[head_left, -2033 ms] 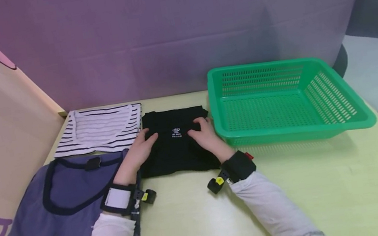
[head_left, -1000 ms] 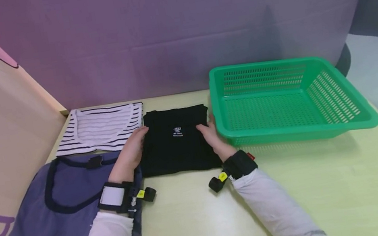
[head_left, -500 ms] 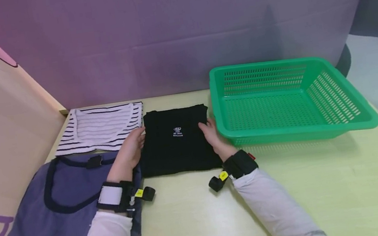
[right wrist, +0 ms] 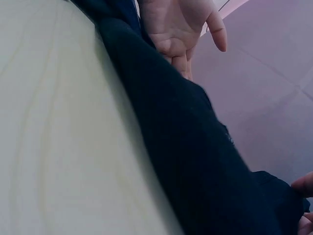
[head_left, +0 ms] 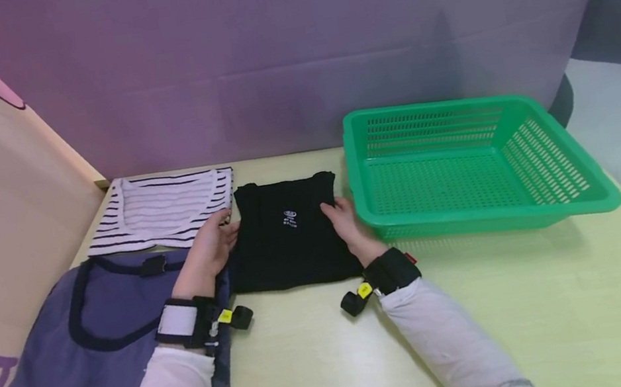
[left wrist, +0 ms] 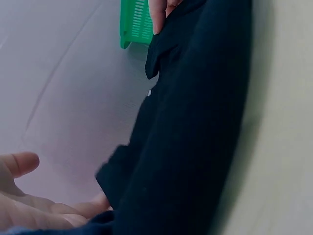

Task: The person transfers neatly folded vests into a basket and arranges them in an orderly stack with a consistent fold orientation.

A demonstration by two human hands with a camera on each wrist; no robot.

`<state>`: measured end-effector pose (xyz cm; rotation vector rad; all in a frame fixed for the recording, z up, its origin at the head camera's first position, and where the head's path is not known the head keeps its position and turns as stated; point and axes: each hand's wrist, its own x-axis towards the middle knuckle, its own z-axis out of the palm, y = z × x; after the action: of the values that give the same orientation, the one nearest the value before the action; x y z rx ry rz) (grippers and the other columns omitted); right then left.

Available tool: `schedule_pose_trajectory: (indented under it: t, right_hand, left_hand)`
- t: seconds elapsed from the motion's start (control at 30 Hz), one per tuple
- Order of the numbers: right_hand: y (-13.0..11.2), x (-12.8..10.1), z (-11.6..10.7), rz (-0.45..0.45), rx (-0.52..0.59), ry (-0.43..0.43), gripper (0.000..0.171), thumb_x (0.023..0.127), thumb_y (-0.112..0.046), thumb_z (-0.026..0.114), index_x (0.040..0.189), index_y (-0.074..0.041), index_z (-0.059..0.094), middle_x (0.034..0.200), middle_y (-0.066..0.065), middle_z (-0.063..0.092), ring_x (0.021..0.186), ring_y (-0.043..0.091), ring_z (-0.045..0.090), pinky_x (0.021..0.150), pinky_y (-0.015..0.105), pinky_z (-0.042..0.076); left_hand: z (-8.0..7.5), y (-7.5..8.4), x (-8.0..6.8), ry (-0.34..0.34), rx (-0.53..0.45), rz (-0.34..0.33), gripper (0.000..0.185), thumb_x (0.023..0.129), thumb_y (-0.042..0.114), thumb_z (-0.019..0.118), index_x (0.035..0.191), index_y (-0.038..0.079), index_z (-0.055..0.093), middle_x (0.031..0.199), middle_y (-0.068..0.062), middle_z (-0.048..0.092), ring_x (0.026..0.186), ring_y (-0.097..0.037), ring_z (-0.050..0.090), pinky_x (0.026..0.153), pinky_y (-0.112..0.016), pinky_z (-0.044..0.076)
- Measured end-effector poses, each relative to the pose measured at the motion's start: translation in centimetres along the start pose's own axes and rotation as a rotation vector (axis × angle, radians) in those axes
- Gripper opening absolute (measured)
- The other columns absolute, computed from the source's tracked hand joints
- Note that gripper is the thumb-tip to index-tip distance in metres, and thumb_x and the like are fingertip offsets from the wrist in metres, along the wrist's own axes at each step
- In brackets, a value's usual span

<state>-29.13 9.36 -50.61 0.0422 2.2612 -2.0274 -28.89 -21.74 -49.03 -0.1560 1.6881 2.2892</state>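
Holding: folded black T-shirt (head_left: 290, 233), taken at both side edges, lying at 12 o'clock on the pale green tabletop (head_left: 485, 314).
Left hand (head_left: 207, 249): at the shirt's 9 o'clock edge, fingers slipped under the fold with the thumb free above it; a light hold.
Right hand (head_left: 343, 220): at the 3 o'clock edge, fingertips pinching the cloth, as the left wrist view shows at its top.
Green basket (head_left: 564, 199): at 2 o'clock, its near-left rim just beside the right hand.
Striped shirt (head_left: 162, 209): at 11 o'clock, flat, close to the left fingertips.
Blue shirt (head_left: 94, 319): at 9 o'clock, under the left wrist.
Risk: I'd judge the fold could fall open, since each hand holds only an edge and the middle has no support.
Risk: the right knuckles could knock the basket rim, being so close.
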Motion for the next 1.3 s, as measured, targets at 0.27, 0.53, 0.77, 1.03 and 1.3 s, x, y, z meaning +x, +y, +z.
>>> schedule_pose_trajectory:
  t: [0.27, 0.53, 0.77, 1.03, 1.3]
  right_hand:
    - [-8.9, -6.9, 1.5, 0.041, 0.015, 0.001, 0.048, 0.099, -0.025, 0.048, 0.138, 0.003, 0.042, 0.141, 0.021, 0.043, 0.135, 0.034, 0.037, 0.112, 0.044, 0.031]
    - [-10.4, -7.9, 1.8, 0.037, 0.024, 0.017, 0.038, 0.099, -0.015, 0.045, 0.129, 0.008, 0.048, 0.127, 0.027, 0.051, 0.119, 0.038, 0.048, 0.103, 0.044, 0.038]
    - [-10.4, -7.8, 1.9, 0.075, 0.044, 0.020, 0.040, 0.099, -0.017, 0.044, 0.131, 0.008, 0.047, 0.126, 0.027, 0.050, 0.115, 0.037, 0.048, 0.101, 0.045, 0.039]
    - [-10.6, -8.0, 2.2, 0.041, 0.030, 0.042, 0.039, 0.095, -0.012, 0.048, 0.129, 0.007, 0.046, 0.123, 0.026, 0.052, 0.111, 0.038, 0.051, 0.097, 0.044, 0.042]
    - [-10.7, -7.9, 2.2, 0.049, -0.038, 0.056, 0.047, 0.089, -0.012, 0.053, 0.131, 0.008, 0.043, 0.130, 0.026, 0.047, 0.117, 0.037, 0.046, 0.103, 0.045, 0.037]
  left_hand:
    - [-2.8, -2.3, 3.4, -0.036, -0.012, 0.011, 0.054, 0.095, 0.041, 0.053, 0.139, 0.012, 0.044, 0.140, -0.004, 0.050, 0.132, -0.016, 0.041, 0.110, -0.033, 0.027]
    - [5.9, 3.8, -5.6, -0.005, 0.246, 0.022, 0.026, 0.098, 0.025, 0.046, 0.102, 0.006, 0.063, 0.090, 0.004, 0.061, 0.088, -0.008, 0.053, 0.088, -0.028, 0.039]
    - [10.2, 7.0, -9.5, 0.070, 0.576, -0.025, 0.052, 0.101, 0.016, 0.038, 0.141, -0.016, 0.027, 0.149, -0.028, 0.027, 0.139, -0.035, 0.026, 0.114, -0.043, 0.025]
    - [9.9, 6.5, -9.3, 0.105, 0.678, 0.015, 0.051, 0.099, 0.012, 0.046, 0.140, -0.014, 0.031, 0.149, -0.028, 0.028, 0.140, -0.038, 0.024, 0.115, -0.045, 0.023]
    - [9.9, 6.3, -9.2, 0.088, 0.697, 0.003, 0.054, 0.100, 0.013, 0.044, 0.142, -0.014, 0.025, 0.150, -0.029, 0.023, 0.141, -0.039, 0.021, 0.116, -0.045, 0.021]
